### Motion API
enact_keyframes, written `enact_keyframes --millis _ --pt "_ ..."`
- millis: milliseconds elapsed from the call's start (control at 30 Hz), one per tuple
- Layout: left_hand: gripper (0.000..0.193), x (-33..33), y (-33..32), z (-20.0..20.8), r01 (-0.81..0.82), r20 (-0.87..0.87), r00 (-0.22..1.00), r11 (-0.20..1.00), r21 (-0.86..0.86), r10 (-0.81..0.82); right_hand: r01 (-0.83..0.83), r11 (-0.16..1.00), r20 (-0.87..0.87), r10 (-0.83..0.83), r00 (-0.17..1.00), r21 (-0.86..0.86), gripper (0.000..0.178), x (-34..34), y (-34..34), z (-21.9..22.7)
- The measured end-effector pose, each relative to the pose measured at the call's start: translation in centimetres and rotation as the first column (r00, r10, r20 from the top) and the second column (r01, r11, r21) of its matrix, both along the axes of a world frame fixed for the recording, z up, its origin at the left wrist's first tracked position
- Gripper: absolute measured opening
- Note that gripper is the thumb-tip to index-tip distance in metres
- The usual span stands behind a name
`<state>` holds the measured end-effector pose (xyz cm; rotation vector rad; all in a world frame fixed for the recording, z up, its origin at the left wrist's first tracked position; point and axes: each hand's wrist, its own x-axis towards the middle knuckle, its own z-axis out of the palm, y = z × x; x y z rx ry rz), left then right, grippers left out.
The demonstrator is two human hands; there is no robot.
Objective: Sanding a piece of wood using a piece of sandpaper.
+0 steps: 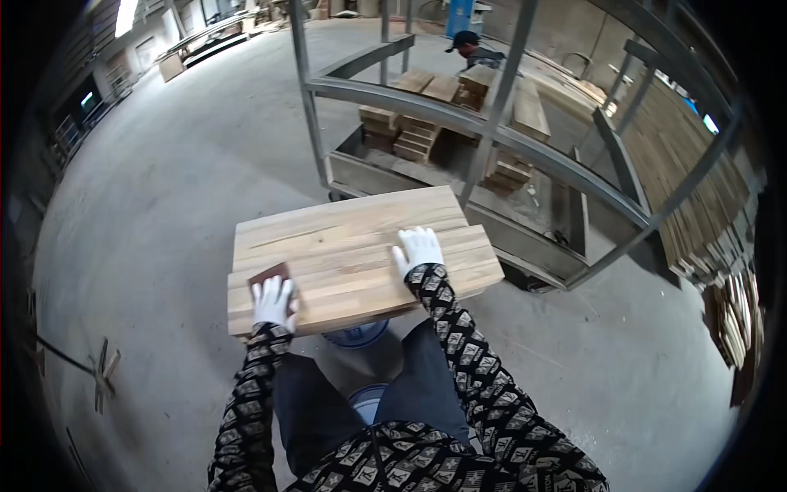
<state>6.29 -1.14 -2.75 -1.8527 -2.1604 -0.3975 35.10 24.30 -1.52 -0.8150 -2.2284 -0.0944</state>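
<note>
Two pale laminated wood boards lie side by side in front of me, the nearer one overlapping a little to the right. My left hand, in a white glove, presses a reddish-brown piece of sandpaper onto the left part of the nearer board. Part of the sandpaper is hidden under the fingers. In a white glove too, my right hand rests on the boards near their right end, fingers stretched out and holding nothing. A blue bucket shows beneath the boards.
Beyond the boards stands a grey metal frame cart with several stacked wood pieces. A person in a dark cap is behind it. A large stack of boards stands at the right. Concrete floor stretches to the left.
</note>
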Motion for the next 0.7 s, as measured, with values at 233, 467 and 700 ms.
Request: enact_keyframes --millis 233,467,700 --pt "0.062 1.3 4.8 -3.4 -0.142 -0.032 0.989 0.986 0.087 0.145 0.086 0.995 0.048 -0.084 0.995 -0.054 0.042 1.3 -0.1 -0.6" --pt "0.058 15.0 10.1 0.8 0.21 0.098 0.968 0.958 0.195 -0.232 0.059 0.997 0.038 -0.057 0.998 -0.049 0.043 1.2 0.1 -0.6" --pt "0.067 3.2 3.1 -1.7 0.036 0.055 0.998 0.996 0.08 -0.04 0.058 0.998 0.055 -0.055 0.997 -0.039 0.041 1.0 -0.1 -1.1"
